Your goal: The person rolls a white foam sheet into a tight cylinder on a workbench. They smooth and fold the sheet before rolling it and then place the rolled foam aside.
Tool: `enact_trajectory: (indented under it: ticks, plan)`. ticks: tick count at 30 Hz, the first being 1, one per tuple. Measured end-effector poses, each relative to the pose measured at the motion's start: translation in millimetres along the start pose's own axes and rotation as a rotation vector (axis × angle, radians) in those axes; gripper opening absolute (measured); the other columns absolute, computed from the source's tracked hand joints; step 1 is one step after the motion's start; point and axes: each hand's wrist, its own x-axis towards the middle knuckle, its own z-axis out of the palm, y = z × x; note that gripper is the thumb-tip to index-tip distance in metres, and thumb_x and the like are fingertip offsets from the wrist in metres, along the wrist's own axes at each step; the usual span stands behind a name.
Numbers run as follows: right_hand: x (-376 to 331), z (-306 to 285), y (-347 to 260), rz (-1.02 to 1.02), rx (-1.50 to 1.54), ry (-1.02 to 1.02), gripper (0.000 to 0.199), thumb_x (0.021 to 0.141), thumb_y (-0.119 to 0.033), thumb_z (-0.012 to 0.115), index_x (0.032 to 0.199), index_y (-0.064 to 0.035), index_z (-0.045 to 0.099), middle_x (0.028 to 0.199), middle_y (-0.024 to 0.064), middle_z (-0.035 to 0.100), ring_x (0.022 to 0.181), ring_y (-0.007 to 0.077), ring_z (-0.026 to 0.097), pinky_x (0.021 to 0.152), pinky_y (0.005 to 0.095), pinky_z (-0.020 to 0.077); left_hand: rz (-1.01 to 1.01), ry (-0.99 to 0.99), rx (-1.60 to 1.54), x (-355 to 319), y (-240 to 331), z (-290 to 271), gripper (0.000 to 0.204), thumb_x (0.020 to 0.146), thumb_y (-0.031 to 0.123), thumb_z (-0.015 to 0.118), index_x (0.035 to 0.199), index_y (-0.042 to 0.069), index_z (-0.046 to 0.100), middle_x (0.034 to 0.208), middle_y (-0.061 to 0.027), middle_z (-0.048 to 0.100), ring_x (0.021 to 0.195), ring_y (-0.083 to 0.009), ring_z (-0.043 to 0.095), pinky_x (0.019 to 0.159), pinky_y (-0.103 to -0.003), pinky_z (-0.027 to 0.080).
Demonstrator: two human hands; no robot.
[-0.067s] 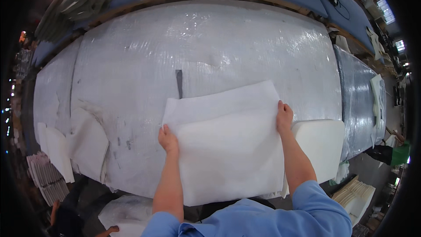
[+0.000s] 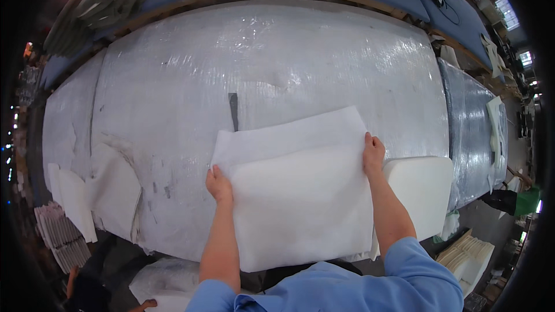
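Left hand point(image 2: 219, 186): clamped on the left edge of a soft white rectangular fabric-like piece point(image 2: 300, 208) (two layers showing). Right hand point(image 2: 373, 155): clamped on its right edge. Piece: over the near side of a wide, pale, film-wrapped tabletop point(image 2: 324, 52). Just beyond: narrow dark-grey strip point(image 2: 233, 110). Beside, at right: flat cream-white round-cornered pad point(image 2: 422, 193).

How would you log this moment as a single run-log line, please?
left hand: holding white sheet at left edge | right hand: holding it at right edge | below: plastic-wrapped surface | right side: off-white panel
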Motion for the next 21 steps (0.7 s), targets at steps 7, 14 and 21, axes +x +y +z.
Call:
enact_trajectory:
  ticks: [7, 14, 21]
  plan:
    - [7, -7, 6, 0.025, -0.068, -0.08, 0.046, 0.105, -0.037, 0.063, 0.074, -0.0024, 0.058, 0.07, -0.0018, 0.048, 0.069, 0.0115, 0.038, 0.062, 0.0341, 0.0362, -0.048, -0.025, -0.204, 7, -13, 0, 0.039, 0.109, 0.033, 0.055, 0.097, -0.002, 0.067, 0.089, -0.0121, 0.068, 0.081, -0.0237, 0.057, 0.078, -0.039, 0.047]
    - [45, -8, -24, 0.359, -0.115, -0.463, 0.075, 0.098, -0.06, 0.063, 0.123, 0.01, 0.067, 0.114, 0.0161, 0.071, 0.102, 0.0228, 0.064, 0.083, 0.0386, 0.0507, -0.544, -0.719, -0.406, 62, 13, -33, 0.05, 0.101, 0.053, 0.066, 0.114, 0.005, 0.074, 0.104, -0.0082, 0.074, 0.089, -0.0155, 0.066, 0.078, -0.032, 0.051]
    - [60, 27, -34, 0.135, -0.03, -0.538, 0.055, 0.106, -0.046, 0.059, 0.12, 0.0063, 0.068, 0.106, 0.009, 0.071, 0.094, 0.0183, 0.064, 0.082, 0.034, 0.0516, -0.344, -0.71, -0.072, 90, 41, 13, 0.06, 0.099, 0.051, 0.068, 0.12, -0.005, 0.071, 0.11, -0.0158, 0.074, 0.098, -0.0299, 0.071, 0.084, -0.044, 0.055]
